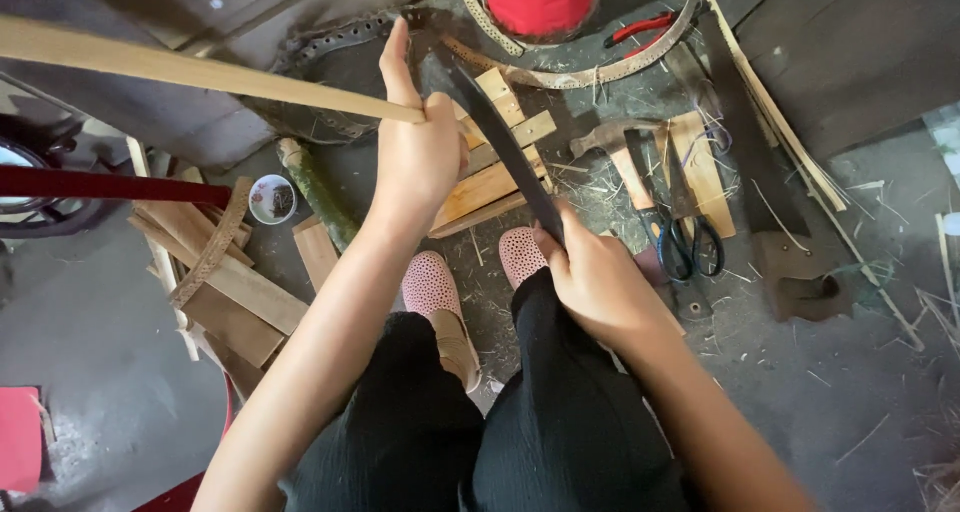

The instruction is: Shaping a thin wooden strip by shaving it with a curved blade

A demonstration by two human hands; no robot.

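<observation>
My left hand (418,142) grips a long pale bamboo strip (200,72) that runs off the left edge. My right hand (598,282) holds the handle of a long dark knife (500,142), its blade angled up to meet the strip next to my left hand. Both hands work above my knees in black trousers and my pink dotted shoes (432,284).
A small wooden block stand (495,182) lies under the blade. Scissors (690,242), a hammer (620,152), red pliers (640,27), a red container (540,0), a green bamboo piece (315,187), a small bowl (271,198) and stacked wood pieces (230,292) surround me on the grey floor.
</observation>
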